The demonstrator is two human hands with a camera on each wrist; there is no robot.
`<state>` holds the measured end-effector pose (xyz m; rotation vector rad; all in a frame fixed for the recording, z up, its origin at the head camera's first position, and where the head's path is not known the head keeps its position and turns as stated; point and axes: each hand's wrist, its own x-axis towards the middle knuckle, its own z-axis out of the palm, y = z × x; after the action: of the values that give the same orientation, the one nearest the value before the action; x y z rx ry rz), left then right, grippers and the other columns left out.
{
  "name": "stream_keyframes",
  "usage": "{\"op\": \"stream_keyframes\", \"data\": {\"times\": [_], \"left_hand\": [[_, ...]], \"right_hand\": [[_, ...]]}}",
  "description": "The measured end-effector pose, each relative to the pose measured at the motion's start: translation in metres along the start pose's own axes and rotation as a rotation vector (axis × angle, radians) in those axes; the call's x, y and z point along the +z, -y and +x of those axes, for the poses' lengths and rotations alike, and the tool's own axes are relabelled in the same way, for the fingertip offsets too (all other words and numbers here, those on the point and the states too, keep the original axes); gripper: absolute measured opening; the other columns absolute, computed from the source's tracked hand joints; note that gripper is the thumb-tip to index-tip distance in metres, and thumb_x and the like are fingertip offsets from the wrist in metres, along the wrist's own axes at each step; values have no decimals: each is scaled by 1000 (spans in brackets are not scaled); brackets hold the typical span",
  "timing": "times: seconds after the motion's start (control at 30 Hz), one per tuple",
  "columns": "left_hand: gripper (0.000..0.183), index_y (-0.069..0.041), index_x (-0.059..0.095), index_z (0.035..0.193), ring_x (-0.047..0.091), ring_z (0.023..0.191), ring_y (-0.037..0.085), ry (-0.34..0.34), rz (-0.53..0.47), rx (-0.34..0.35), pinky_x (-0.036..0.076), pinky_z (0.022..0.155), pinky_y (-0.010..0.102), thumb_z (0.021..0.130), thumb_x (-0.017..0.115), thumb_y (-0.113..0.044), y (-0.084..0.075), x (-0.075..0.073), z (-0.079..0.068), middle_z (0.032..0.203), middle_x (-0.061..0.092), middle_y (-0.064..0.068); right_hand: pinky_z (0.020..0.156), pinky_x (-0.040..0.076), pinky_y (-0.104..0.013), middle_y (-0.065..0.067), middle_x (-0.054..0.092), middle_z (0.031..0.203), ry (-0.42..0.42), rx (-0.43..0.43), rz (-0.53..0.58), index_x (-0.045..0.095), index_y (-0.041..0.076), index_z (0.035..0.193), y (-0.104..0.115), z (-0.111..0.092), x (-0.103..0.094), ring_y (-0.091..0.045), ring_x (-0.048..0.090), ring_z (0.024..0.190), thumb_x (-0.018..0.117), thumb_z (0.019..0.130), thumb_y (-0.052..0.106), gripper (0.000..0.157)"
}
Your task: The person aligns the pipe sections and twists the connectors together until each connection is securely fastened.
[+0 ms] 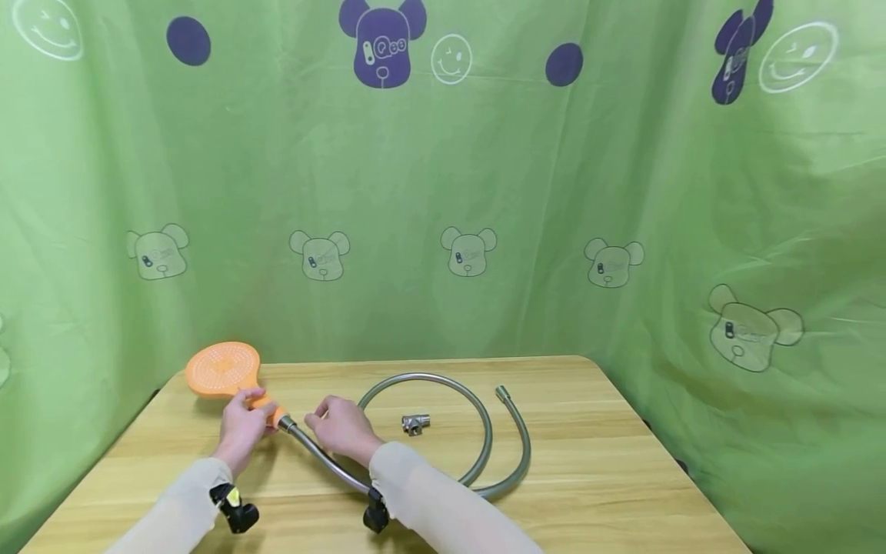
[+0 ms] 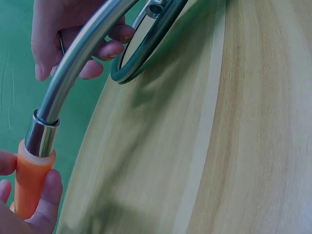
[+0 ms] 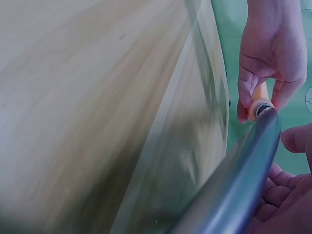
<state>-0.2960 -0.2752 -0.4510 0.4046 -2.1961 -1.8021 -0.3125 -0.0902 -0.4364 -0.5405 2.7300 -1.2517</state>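
An orange handheld shower head [image 1: 221, 369] is at the left of the table in the head view, its round perforated face up. My left hand [image 1: 242, 427] grips its handle [image 2: 32, 187] between thumb and fingers. At the handle's end, a metal nut [image 2: 42, 137] joins it to a silver flexible shower hose [image 1: 327, 460]. Beside the hose is my right hand [image 1: 344, 431], its fingers loosely bent and spread from the thumb. In the right wrist view the hose crosses in front of that hand [image 3: 287, 204], and I see no grip on it.
A small metal tee fitting [image 1: 415, 424] lies on the wooden table [image 1: 588, 462], inside the hose's loop. Right of the loop lies the hose's other end, with a metal connector [image 1: 501, 393]. A green patterned curtain [image 1: 415, 177] hangs behind and around the table.
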Motion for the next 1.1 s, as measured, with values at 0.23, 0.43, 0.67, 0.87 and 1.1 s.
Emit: {"op": "stream_keyframes", "data": {"times": [0.23, 0.43, 0.67, 0.87, 1.1], "left_hand": [[51, 8, 38, 143, 63, 73, 11, 1, 13, -6, 62, 67, 27, 96, 57, -3, 5, 1, 2, 122, 51, 31], [50, 7, 39, 142, 63, 72, 11, -6, 18, -19, 62, 68, 28, 96, 57, -3, 6, 2, 2, 119, 51, 28], [55, 11, 37, 141, 63, 66, 12, -24, 47, -33, 62, 64, 29, 94, 60, -6, 7, 2, 3, 116, 50, 28], [53, 11, 39, 138, 64, 65, 11, -23, 64, -44, 62, 64, 29, 94, 61, -9, 10, 2, 5, 115, 53, 28], [54, 12, 41, 137, 65, 64, 11, -5, 77, -67, 61, 63, 28, 93, 62, -11, 15, 0, 8, 101, 63, 22]], "right_hand": [[52, 42, -24, 5, 57, 59, -15, 7, -44, 67, 17, 99, 0, -1, -3, -10, 50, 49, 65, 96, 40, 24], [54, 42, -24, 5, 56, 62, -24, 2, -57, 68, 17, 99, -2, -1, -5, -11, 51, 53, 65, 95, 40, 24], [57, 43, -24, 6, 57, 64, -32, 4, -68, 68, 18, 98, -5, 2, -4, -11, 51, 57, 65, 95, 40, 23], [58, 43, -24, 6, 57, 64, -36, 6, -77, 68, 19, 97, -9, 4, -3, -11, 51, 58, 64, 94, 41, 23], [60, 44, -25, 7, 58, 67, -33, 12, -85, 68, 19, 97, -10, 4, -4, -10, 51, 61, 65, 94, 42, 23]]}}
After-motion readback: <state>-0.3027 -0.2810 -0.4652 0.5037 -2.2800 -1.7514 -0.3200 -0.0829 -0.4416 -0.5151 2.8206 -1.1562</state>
